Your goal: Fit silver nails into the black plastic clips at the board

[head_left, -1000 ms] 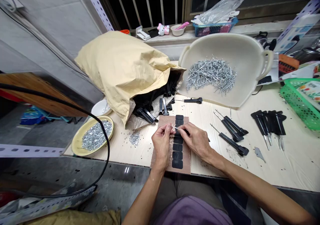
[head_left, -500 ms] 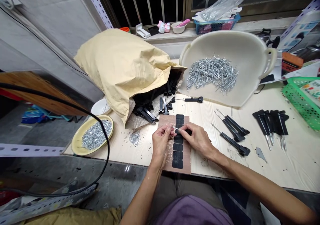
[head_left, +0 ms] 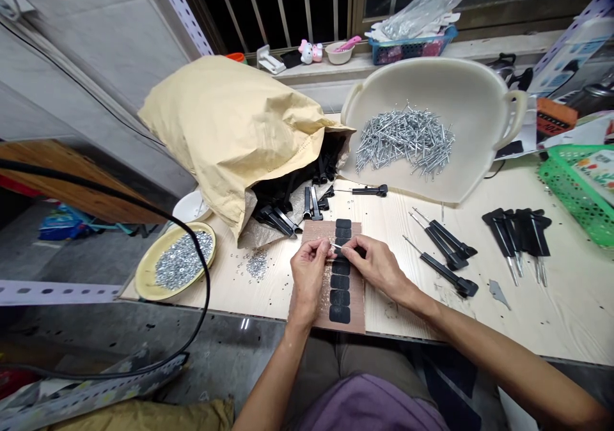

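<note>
My left hand [head_left: 307, 281] is closed in a pinch at the left end of a thin metal pin [head_left: 336, 245]. My right hand [head_left: 378, 266] pinches the pin's other end between thumb and fingers. Whether a small ring also sits between the left fingertips is hidden. Both hands are over a brown board [head_left: 355, 309] with a column of black pads [head_left: 340, 298] on it. Left of the board lies a small heap of tiny metal rings [head_left: 258, 264]. Several black-handled pieces with metal rods [head_left: 446, 276] rest to the right.
A paper sack [head_left: 230, 117] spills black plastic parts [head_left: 281, 219] behind my left hand. A white basin [head_left: 472, 98] holds many metal pins [head_left: 405, 140]. At left stands a yellow bowl of rings [head_left: 144, 277]; a black cable [head_left: 209, 284] loops past it. A green basket [head_left: 575, 188] is at right.
The view has shifted slightly. Both hands keep their pinch on the pin above the board, with hardly any movement.
</note>
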The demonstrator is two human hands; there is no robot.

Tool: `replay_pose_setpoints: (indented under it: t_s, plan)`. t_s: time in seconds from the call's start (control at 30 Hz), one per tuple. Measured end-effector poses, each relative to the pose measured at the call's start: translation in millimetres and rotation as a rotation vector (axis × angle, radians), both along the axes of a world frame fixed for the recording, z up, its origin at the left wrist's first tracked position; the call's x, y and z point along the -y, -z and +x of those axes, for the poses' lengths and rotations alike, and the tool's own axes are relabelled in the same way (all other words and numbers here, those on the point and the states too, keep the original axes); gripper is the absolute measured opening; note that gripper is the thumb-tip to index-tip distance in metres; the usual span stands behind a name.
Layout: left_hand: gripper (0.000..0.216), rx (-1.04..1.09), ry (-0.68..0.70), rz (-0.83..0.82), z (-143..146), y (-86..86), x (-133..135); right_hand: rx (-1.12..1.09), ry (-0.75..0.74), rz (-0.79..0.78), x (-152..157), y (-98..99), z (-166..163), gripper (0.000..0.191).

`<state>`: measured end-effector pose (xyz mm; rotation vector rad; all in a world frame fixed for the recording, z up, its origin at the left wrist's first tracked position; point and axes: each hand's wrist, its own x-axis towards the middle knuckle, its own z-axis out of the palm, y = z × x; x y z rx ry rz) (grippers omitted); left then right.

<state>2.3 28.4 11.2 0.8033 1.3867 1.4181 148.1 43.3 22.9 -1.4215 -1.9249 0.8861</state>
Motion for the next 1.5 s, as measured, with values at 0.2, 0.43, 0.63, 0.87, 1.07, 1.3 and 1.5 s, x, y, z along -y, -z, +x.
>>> replay_pose_setpoints:
  t_s: [0.2, 0.43, 0.63, 0.87, 1.07, 1.3, 1.5]
  plan:
    - [0.033, 0.348, 0.092, -0.120, -0.9, -1.6, -6.8, 0.173, 0.075, 0.209, 8.2, 0.0, 0.8, 0.014]
    - [0.032, 0.437, 0.106, -0.116, -1.5, -5.6, -9.0, 0.042, 0.069, 0.116, 4.6, 1.9, 0.6, 0.016]
    - [0.030, 0.498, 0.103, -0.107, -2.2, -3.5, -9.1, 0.005, 0.077, 0.099, 3.3, 1.0, -0.1, 0.018]
    - [0.021, 0.624, 0.124, -0.142, -2.2, 0.8, -8.7, 0.068, 0.083, 0.172, 4.5, 2.8, 1.2, 0.015]
    - [0.018, 0.637, 0.141, -0.144, -1.9, -0.5, -10.7, 0.121, 0.104, 0.194, 7.9, 1.2, -1.0, 0.014]
    - [0.025, 0.551, 0.072, -0.080, 2.7, -1.2, -8.4, 0.074, 0.058, 0.164, 8.5, 2.0, -4.2, 0.017]
    - [0.028, 0.254, 0.131, -0.067, -2.7, 0.9, -7.3, 0.327, 0.032, 0.337, 10.7, 1.3, -0.7, 0.022]
